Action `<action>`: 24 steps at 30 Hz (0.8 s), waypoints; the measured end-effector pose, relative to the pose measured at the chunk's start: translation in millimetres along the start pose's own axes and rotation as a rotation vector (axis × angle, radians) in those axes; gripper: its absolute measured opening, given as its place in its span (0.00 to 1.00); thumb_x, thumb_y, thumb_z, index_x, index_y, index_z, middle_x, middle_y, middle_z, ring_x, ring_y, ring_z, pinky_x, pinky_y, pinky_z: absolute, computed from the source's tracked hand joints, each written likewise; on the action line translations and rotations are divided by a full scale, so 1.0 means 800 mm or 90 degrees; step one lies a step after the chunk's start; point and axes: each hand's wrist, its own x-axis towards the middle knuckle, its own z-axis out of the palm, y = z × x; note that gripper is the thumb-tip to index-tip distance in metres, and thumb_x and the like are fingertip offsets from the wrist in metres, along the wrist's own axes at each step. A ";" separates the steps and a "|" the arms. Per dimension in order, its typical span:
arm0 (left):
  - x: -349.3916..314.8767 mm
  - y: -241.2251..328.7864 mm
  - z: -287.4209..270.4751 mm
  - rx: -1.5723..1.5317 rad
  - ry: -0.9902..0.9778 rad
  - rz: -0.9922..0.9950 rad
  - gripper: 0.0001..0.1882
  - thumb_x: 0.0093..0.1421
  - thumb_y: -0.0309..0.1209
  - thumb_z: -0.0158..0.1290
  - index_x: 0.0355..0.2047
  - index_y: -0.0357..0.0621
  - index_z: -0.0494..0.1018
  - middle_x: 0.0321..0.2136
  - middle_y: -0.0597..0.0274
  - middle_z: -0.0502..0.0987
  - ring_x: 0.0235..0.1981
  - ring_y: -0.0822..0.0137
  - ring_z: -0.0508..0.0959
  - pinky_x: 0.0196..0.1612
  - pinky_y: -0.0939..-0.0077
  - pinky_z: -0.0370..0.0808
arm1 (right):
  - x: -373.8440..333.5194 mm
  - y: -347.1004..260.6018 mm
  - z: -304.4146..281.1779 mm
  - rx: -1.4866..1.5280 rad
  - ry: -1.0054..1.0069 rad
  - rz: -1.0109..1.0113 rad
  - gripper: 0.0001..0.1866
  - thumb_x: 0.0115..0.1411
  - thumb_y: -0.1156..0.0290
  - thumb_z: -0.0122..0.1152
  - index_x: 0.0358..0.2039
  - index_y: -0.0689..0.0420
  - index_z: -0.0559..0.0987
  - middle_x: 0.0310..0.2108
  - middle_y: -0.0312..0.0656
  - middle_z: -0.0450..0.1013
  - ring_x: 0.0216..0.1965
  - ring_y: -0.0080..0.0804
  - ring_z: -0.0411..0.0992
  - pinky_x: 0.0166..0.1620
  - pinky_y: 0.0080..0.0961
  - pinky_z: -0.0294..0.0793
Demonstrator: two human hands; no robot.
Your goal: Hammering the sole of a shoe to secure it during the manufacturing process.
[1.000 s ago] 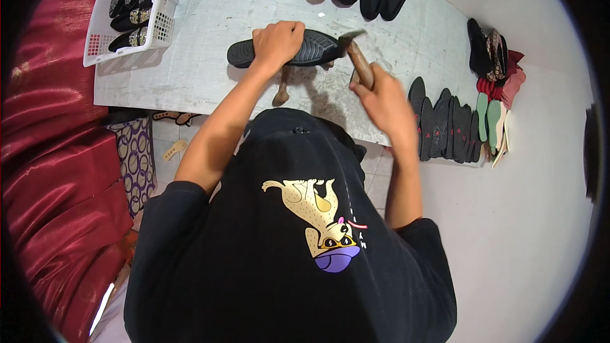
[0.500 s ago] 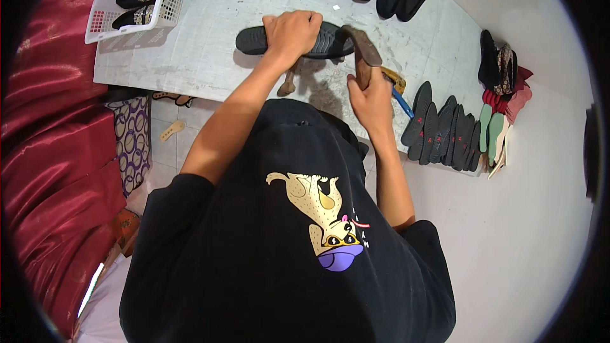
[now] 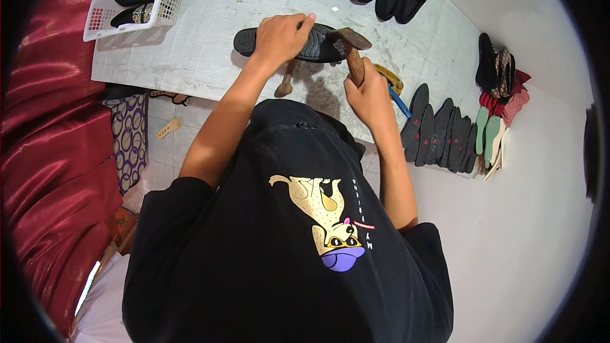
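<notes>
A black shoe (image 3: 316, 46) lies sole up above the table, its ridged outsole facing me. My left hand (image 3: 278, 41) is closed over its middle, fingers wrapped across the sole. In my right hand (image 3: 368, 94) is the wooden handle of a hammer (image 3: 354, 68). The hammer's dark metal head is over the right end of the sole, touching it or just above; I cannot tell which. A brownish, knob-ended piece (image 3: 285, 82) shows below the shoe, its upper part hidden. Right of my right hand are a yellow object (image 3: 389, 77) and a blue tool (image 3: 399, 101).
Black soles (image 3: 440, 133) stand in a row at the table's right edge, beside green insoles (image 3: 492, 134). Finished dark shoes (image 3: 400, 0) sit at the back right. A white basket (image 3: 162, 9) of shoes stands at the far left, near a red curtain (image 3: 57, 121).
The hammer head has moved left and onto or over the sole's right end, with my right hand shifting slightly left. My left hand and the shoe have moved only slightly.
</notes>
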 end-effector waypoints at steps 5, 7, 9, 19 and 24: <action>-0.005 0.004 -0.004 0.103 0.020 -0.043 0.32 0.77 0.52 0.39 0.31 0.46 0.87 0.27 0.48 0.85 0.36 0.43 0.85 0.71 0.35 0.54 | 0.023 -0.045 -0.063 -0.143 -0.081 0.021 0.16 0.59 0.66 0.69 0.36 0.66 0.73 0.24 0.60 0.72 0.25 0.57 0.72 0.35 0.45 0.72; -0.005 0.003 -0.001 0.137 0.013 -0.042 0.33 0.77 0.50 0.38 0.29 0.45 0.86 0.26 0.48 0.85 0.36 0.43 0.85 0.71 0.33 0.54 | 0.019 -0.092 -0.079 -0.141 -0.047 0.011 0.15 0.59 0.67 0.69 0.37 0.65 0.75 0.26 0.61 0.75 0.31 0.61 0.76 0.37 0.45 0.75; -0.004 0.002 0.001 0.173 0.009 -0.046 0.33 0.77 0.49 0.38 0.28 0.44 0.86 0.26 0.48 0.84 0.36 0.43 0.84 0.71 0.32 0.53 | 0.013 -0.106 -0.070 -0.040 0.035 -0.034 0.15 0.63 0.66 0.69 0.40 0.65 0.77 0.29 0.57 0.81 0.35 0.52 0.83 0.38 0.38 0.78; -0.003 -0.001 0.008 0.109 0.028 -0.039 0.33 0.77 0.45 0.34 0.27 0.43 0.84 0.28 0.45 0.84 0.38 0.41 0.84 0.67 0.39 0.59 | 0.003 -0.042 0.012 -0.064 0.050 -0.111 0.11 0.59 0.74 0.67 0.36 0.64 0.74 0.19 0.58 0.75 0.25 0.60 0.79 0.31 0.43 0.77; -0.005 0.003 0.006 0.103 0.049 -0.025 0.33 0.77 0.45 0.35 0.28 0.42 0.84 0.28 0.44 0.84 0.37 0.42 0.84 0.67 0.39 0.60 | 0.007 -0.052 0.016 0.083 0.161 -0.254 0.09 0.59 0.77 0.64 0.38 0.64 0.74 0.21 0.58 0.75 0.26 0.58 0.80 0.31 0.40 0.76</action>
